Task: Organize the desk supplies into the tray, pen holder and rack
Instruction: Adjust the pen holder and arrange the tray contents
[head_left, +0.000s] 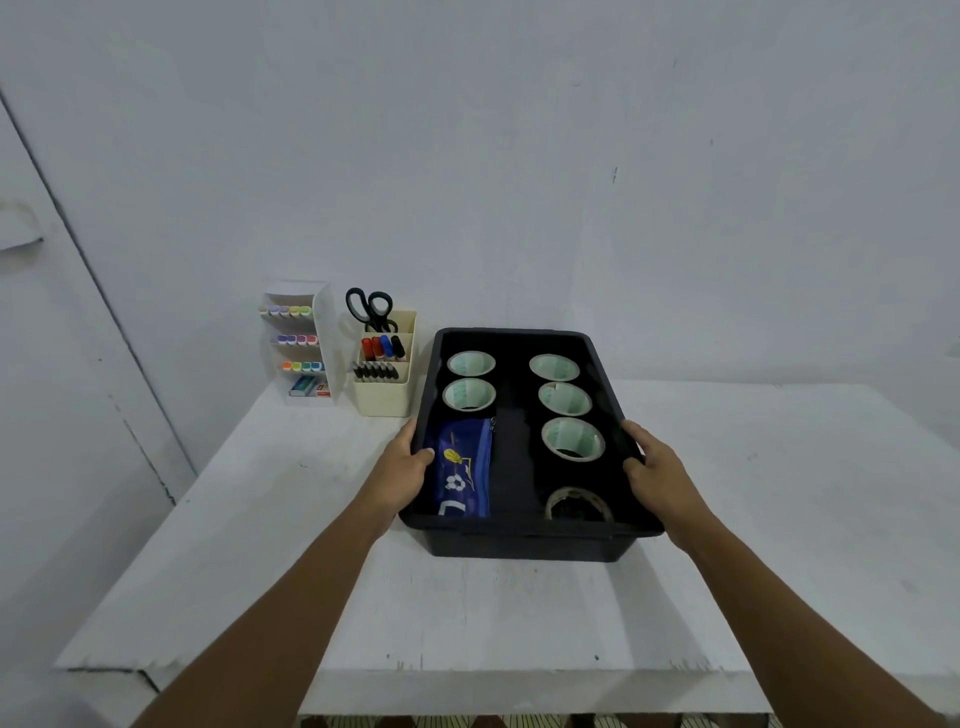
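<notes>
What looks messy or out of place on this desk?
Nothing really. Six tape rolls and a blue pencil case lie neatly in the black tray, gripped by the left hand and right hand. Only the nearest roll is darker than the rest.

We are in a plain room set up as a small office or study desk. A white table (260, 545) fills the lower half and stands against a pale painted wall (571, 156) at 12 o'clock, with what looks like a door (52, 364) at 9 o'clock. The stationery is what says office: at 10 o'clock a white tiered rack (324, 332) of highlighters (293, 310), just beside it a cream pen holder (382, 397) with black-handled scissors (370, 309), markers (383, 347) and dark pens (375, 371), and at the centre a black tray (519, 525) holding tape rolls (573, 439) and a blue pencil case (460, 470).
</notes>
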